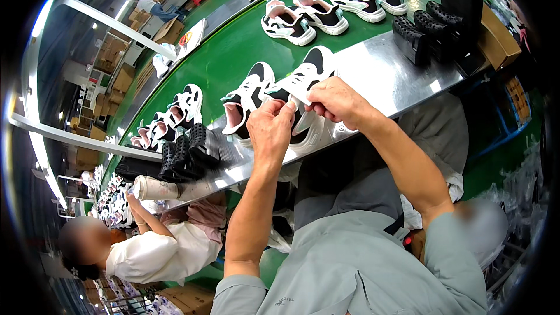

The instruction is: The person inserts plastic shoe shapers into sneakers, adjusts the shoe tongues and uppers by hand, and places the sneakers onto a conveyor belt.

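At the steel ledge's near edge, I see my left hand (269, 128) and right hand (336, 102) pinching a sneaker (303, 81) by its tongue, steadying it. Beyond, more pairs (326, 9) ride the green belt (233, 58).

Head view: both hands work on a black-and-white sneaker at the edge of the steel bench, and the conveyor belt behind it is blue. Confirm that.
Not quite: the belt is green, not blue, as the head view shows. The rest holds: the left hand and right hand both have their grip on the black-and-white sneaker at the edge of the steel bench.
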Action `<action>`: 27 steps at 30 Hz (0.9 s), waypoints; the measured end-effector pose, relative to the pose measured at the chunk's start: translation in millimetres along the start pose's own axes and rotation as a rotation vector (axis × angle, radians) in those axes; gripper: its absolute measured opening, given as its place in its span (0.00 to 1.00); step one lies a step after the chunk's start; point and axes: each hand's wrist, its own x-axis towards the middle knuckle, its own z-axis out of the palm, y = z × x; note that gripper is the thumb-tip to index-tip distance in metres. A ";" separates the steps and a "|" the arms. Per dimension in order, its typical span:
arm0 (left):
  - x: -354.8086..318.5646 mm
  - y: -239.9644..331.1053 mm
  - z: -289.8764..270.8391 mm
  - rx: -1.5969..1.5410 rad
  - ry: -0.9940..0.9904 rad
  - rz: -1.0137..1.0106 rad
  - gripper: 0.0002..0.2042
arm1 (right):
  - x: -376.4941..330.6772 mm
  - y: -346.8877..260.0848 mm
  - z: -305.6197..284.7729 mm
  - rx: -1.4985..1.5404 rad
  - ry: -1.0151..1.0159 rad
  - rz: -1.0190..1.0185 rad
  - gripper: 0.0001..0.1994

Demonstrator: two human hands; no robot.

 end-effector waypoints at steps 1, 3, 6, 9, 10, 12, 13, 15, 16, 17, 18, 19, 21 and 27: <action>0.6 0.1 0.8 -0.001 0.000 -0.002 0.10 | -1.5 0.7 1.8 -0.052 0.020 -0.039 0.14; 2.7 0.2 1.6 -0.078 -0.007 -0.037 0.10 | 1.5 6.2 -1.6 -0.137 0.023 -0.109 0.15; 3.3 -3.6 3.2 -0.078 -0.005 -0.019 0.10 | 6.0 14.0 -2.5 -0.234 0.025 -0.171 0.16; 4.1 -5.4 4.5 -0.052 0.011 -0.006 0.10 | 7.2 18.0 -0.3 -0.290 0.021 -0.193 0.17; 4.5 -5.9 5.2 -0.033 0.020 0.004 0.10 | 7.3 19.3 0.7 -0.331 0.020 -0.224 0.18; 5.2 -4.9 6.7 -0.017 0.022 0.016 0.10 | 11.3 24.3 1.4 -0.420 0.037 -0.260 0.18; 6.0 -4.4 7.5 0.000 0.027 0.030 0.10 | 13.2 26.7 1.1 -0.508 0.054 -0.299 0.19; 8.8 -7.6 10.5 0.049 0.040 0.065 0.10 | 13.8 29.2 1.0 -0.519 0.062 -0.310 0.19; 8.8 -6.7 12.4 0.077 0.063 0.071 0.10 | 13.5 29.5 1.6 -0.462 0.060 -0.312 0.19; 7.7 -5.5 14.3 0.105 0.087 0.077 0.10 | 13.3 29.6 2.1 -0.404 0.057 -0.315 0.18; 5.0 -2.9 17.4 0.171 0.118 0.117 0.11 | 12.6 29.8 0.9 -0.403 0.058 -0.312 0.18; 5.6 -4.5 18.8 0.171 0.116 0.116 0.11 | 12.2 29.5 -1.8 -0.201 0.036 -0.135 0.17; 9.2 -8.6 21.3 0.196 0.108 0.167 0.11 | 11.9 25.6 -7.8 0.002 0.012 0.041 0.15; 9.3 -4.6 4.3 0.031 -0.007 0.028 0.10 | 22.7 -0.7 -26.1 0.339 -0.212 0.281 0.12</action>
